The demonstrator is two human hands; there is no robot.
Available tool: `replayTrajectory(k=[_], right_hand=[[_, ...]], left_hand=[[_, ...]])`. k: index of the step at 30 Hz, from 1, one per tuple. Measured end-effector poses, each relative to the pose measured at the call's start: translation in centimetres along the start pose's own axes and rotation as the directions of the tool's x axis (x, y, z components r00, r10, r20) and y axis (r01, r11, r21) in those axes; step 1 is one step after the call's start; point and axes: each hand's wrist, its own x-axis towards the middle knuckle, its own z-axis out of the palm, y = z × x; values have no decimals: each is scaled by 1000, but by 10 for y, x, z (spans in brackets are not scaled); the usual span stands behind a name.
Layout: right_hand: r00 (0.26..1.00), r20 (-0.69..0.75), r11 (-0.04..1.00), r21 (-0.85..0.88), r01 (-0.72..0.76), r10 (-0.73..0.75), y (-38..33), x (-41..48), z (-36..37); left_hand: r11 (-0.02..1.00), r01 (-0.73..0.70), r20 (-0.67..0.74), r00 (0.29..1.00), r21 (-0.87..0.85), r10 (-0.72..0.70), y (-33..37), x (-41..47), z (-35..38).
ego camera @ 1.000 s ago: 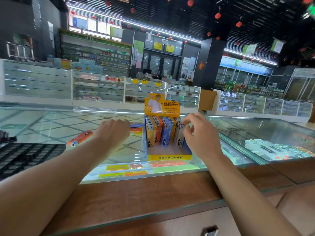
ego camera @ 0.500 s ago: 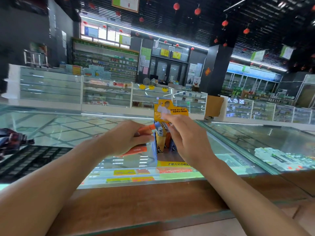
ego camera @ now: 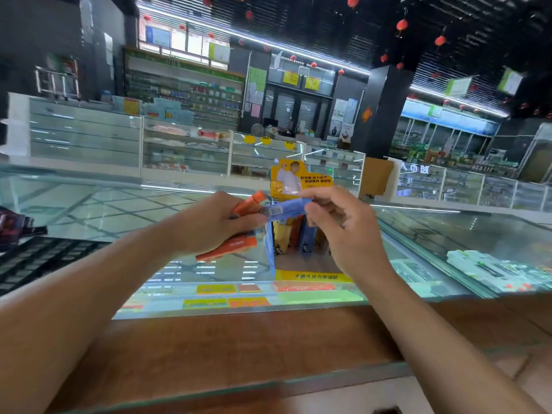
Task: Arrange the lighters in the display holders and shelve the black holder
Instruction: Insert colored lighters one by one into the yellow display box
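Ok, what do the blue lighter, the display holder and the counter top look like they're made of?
The blue lighter: likely plastic, translucent and glossy where light passes through its end. The display holder: apparently printed card, flat folded panels, matte. The counter top: glass, mirroring ceiling lights, goods visible beneath.

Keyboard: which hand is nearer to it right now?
Left. The left hand, holding orange lighters, is to the right of the keyboard. The right hand, pinching the blue lighter, is farther right, by the display box.
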Motion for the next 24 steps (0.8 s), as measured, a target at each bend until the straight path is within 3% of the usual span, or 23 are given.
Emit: replayTrajectory(k=[4,7,9,12,16,20,24], right_hand=[[989,-111,990,107,-90,102,1,-1,-6],[960,-265,996,21,-92,95,8,1,-17],[955,-289,994,-60,-95,73,12,1,-23],[981,-190,979,-194,-65,27,15,1,-25],[999,-40,954,-299,8,-21,21,1,-19],[998,50,938,-343,47,-32,23,0,-16],[992,119,920,-380,93,-51,24,-2,-14]], left_hand=[[988,85,-42,995,-132,-91,7,-1,3],[954,205,-65,972,-218,-224,7,0,4],[874,320,-7,938,-365,-346,7,1,6],[693,509,180,851,-510,-493,6,0,8],[526,629,352,768,-572,-535,0,0,3],[526,649,366,753,-549,-547,4,-2,2],[622,562,287,822,-545,-491,2,-2,5]])
